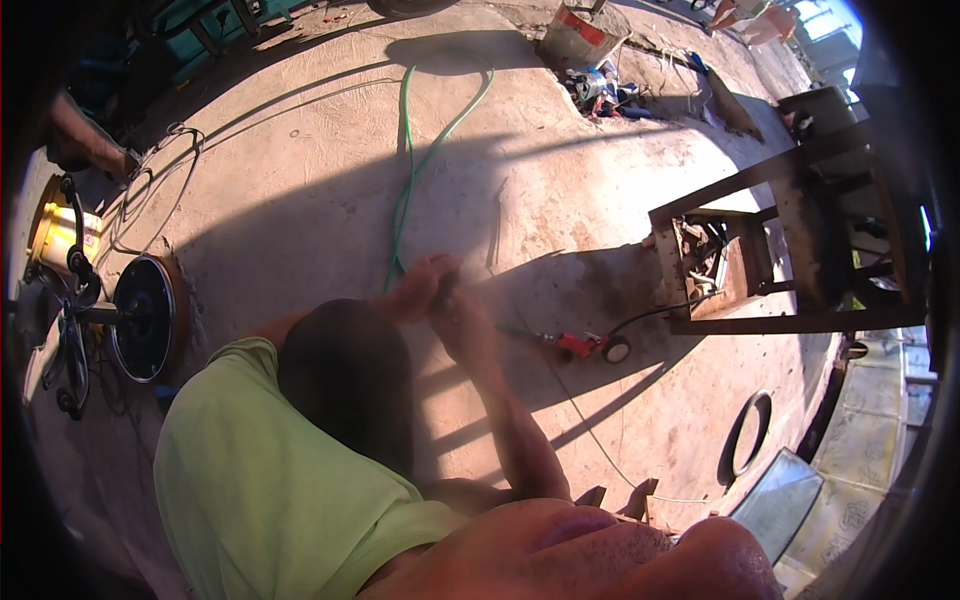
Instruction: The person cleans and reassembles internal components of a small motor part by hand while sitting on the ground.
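1. Left hand [420,287] and right hand [461,318] meet, fingers curled; whether they grip anything, I cannot tell.
2. Green hose [407,182] crosses the floor [310,145] to behind the left hand.
3. Rightward: red fitting [576,346], rusty frame [770,325].

One left hand [418,287] and one right hand [460,318] near the centre — two in all. One grey bucket [583,40] at 1 o'clock plus one yellow bucket [72,238] at 9 — two again. One green hose [403,200] at 11 and one black hose [643,313] at 3. At 4 o'clock, one red tool [575,345] with one white disc [617,349]; farther out, one black ring [735,441] and one glass pane [780,505]. One frame [795,240] at 3, one stool [143,318] at 9, one shirt [270,480] at 8. Scraps [602,92] at 1 o'clock: too jumbled to count.
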Demonstrator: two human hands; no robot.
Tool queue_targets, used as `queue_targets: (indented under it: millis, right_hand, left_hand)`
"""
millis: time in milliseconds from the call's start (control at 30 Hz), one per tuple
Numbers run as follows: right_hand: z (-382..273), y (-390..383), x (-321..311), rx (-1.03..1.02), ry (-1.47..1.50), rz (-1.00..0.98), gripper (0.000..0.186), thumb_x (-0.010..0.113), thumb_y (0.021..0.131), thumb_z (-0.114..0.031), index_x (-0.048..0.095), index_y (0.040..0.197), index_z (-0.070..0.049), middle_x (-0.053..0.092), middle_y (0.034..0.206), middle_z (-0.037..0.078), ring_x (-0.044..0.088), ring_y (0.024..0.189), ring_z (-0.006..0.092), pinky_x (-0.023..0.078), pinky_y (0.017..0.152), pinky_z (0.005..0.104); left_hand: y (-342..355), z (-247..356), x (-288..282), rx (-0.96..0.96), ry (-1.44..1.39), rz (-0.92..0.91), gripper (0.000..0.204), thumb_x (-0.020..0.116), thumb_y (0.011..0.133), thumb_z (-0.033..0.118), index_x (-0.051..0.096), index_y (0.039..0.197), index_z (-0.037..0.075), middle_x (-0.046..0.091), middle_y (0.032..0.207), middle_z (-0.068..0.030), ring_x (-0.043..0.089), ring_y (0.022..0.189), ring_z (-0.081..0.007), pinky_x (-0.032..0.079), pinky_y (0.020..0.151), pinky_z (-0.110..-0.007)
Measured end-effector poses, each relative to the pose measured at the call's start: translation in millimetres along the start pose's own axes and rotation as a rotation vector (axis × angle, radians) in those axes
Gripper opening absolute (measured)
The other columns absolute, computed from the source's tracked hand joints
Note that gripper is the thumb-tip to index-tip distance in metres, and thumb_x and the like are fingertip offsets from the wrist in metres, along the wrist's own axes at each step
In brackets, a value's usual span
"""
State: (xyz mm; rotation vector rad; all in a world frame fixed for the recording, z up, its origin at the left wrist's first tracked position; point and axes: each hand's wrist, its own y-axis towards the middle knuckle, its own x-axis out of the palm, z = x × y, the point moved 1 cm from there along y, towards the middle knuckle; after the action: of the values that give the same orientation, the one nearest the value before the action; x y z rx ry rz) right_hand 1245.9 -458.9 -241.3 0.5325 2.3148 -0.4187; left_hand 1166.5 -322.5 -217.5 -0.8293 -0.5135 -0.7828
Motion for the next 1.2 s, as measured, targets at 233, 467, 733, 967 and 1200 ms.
queue_targets:
  millis: [233, 467, 733, 967, 1200]
  right_hand:
    - [-1, 5, 9, 0.07, -0.016, -0.075, 0.043, 0.08, 0.078, -0.035, 0.069, 0.113, -0.013, 0.066, 0.109, 0.013, 0.066, 0.104, 0.0359, 0.055, 0.084, 0.0478]
    - [2, 5, 4, 0.076, 0.005, -0.049, 0.038, 0.08, 0.079, -0.036, 0.068, 0.105, -0.012, 0.067, 0.107, 0.012, 0.066, 0.102, 0.0357, 0.055, 0.083, 0.0479]
    - [20, 10, 23, 0.098, -0.071, -0.071, 0.043, 0.081, 0.078, -0.037, 0.069, 0.111, -0.012, 0.067, 0.111, 0.011, 0.067, 0.102, 0.0353, 0.055, 0.084, 0.0468]
    - [3, -1, 9, -0.016, -0.004, 0.011, 0.051, 0.081, 0.078, -0.038, 0.069, 0.119, -0.012, 0.067, 0.114, 0.011, 0.069, 0.102, 0.0356, 0.056, 0.086, 0.0461]
    - [12, -3, 8, -0.146, -0.061, 0.058, 0.052, 0.082, 0.077, -0.038, 0.069, 0.12, -0.011, 0.067, 0.113, 0.013, 0.069, 0.1, 0.0364, 0.056, 0.084, 0.0463]
  left_hand:
    - [34, -27, -53, 0.253, 0.172, -0.119, 0.038, 0.056, 0.104, 0.031, 0.054, 0.075, 0.007, 0.052, 0.06, -0.0058, 0.047, 0.046, -0.0158, 0.04, 0.046, -0.031]
    - [28, -25, -34, 0.214, 0.185, -0.123, 0.034, 0.058, 0.103, 0.028, 0.055, 0.076, 0.008, 0.052, 0.059, -0.0053, 0.049, 0.047, -0.0167, 0.043, 0.047, -0.031]
    - [13, -3, -8, 0.062, 0.083, -0.037, 0.034, 0.054, 0.105, 0.029, 0.057, 0.079, 0.007, 0.054, 0.064, -0.0049, 0.05, 0.049, -0.0165, 0.043, 0.049, -0.031]
    - [27, 24, -35, -0.246, -0.449, -0.374, 0.04, 0.049, 0.107, 0.038, 0.066, 0.091, 0.006, 0.061, 0.08, -0.0085, 0.057, 0.062, -0.0215, 0.047, 0.055, -0.034]
    - [27, 31, -27, -0.297, -0.491, -0.186, 0.045, 0.048, 0.108, 0.042, 0.07, 0.102, 0.004, 0.064, 0.094, -0.0114, 0.06, 0.076, -0.0227, 0.049, 0.062, -0.035]
